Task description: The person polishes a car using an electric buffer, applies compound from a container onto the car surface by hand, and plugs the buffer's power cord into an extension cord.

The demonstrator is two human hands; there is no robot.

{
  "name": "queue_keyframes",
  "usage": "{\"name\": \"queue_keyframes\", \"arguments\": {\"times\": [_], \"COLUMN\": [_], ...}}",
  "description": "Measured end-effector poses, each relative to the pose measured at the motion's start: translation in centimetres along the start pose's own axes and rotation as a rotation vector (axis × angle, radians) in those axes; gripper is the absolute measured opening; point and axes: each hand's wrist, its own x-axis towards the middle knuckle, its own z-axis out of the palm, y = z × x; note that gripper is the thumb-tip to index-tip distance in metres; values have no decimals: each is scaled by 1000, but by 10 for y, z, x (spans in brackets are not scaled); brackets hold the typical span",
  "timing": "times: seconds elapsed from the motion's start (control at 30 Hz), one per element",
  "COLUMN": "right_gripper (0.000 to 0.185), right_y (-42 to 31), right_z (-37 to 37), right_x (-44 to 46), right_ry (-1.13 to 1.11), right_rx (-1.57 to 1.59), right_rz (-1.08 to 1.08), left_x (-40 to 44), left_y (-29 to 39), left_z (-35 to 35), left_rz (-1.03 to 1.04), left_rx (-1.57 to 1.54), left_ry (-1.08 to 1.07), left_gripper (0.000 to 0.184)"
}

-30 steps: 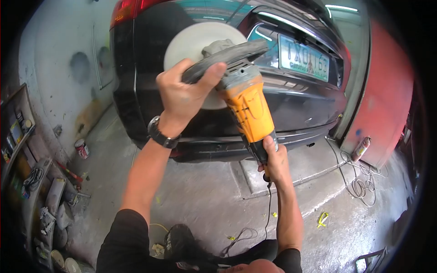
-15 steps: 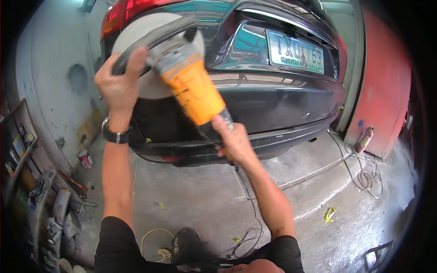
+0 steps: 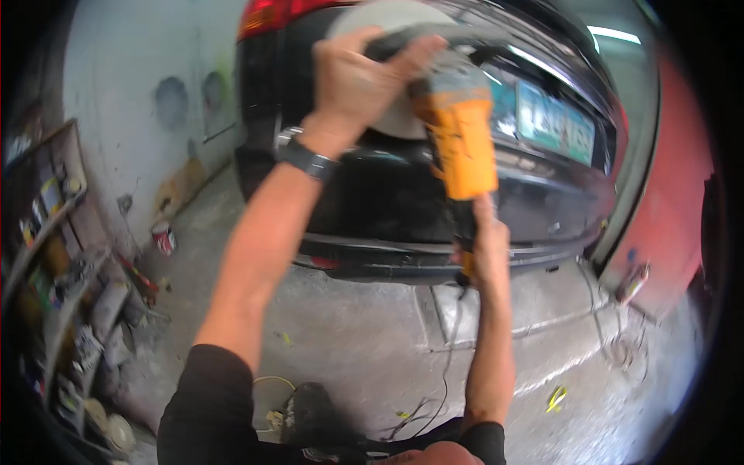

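One red-and-white can (image 3: 163, 238), contents indistinct, sits left of the car (image 3: 364, 194). At the car's rear, the raised left grip (image 3: 353, 84) clasps an orange polisher (image 3: 463, 143) near its pad (image 3: 399, 116); the lower right grip (image 3: 490, 249) encircles its back end.

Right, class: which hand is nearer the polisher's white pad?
The left hand, on the dark handle beside the pad; the right hand holds the polisher farther back, by its rear end.

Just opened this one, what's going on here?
Someone is holding an orange power tool behind a dark car. The left hand grips its front handle; the right hand holds the rear end. The round white pad faces the car, but whether it touches is unclear.
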Motion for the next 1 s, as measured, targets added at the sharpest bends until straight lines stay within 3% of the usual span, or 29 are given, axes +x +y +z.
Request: {"name": "queue_keyframes", "arguments": {"times": [0.07,0.27,0.33,0.43,0.67,0.77,0.87,0.9,0.93,1.0], "right_gripper": [64,68,68,69,84,76,62,64,67,70], "right_y": [-14,-55,-66,-80,-134,-142,-139,-136,-133,-134], "right_z": [-15,-28,-23,-9,36,35,31,1,-4,-19], "right_x": [-2,-6,-8,-6,18,12,-19,-7,-15,-21], "right_ry": [-9,-148,-155,-135,-111,-77,-53,-106,-80,-61], "right_rx": [-140,-565,-635,-643,-819,-868,-802,-877,-879,-896], "right_rz": [-90,-125,-128,-190,-275,-270,-306,-192,-271,-214], "left_x": [-20,-95,-102,-98,-38,-52,-81,-93,-103,-108], "left_y": [-1,8,8,-3,-44,-39,-11,-2,2,13], "left_z": [-4,-47,-50,-63,-73,-78,-72,-76,-70,-58], "left_rz": [-21,-387,-404,-434,-399,-457,-508,-576,-579,-597], "left_rx": [11,-81,-164,-98,-234,-182,-354,-303,-304,-419], "left_ry": [147,397,496,413,604,624,667,546,519,563], "left_gripper": [47,40,51,46,45,45,43,45,48,50]}}
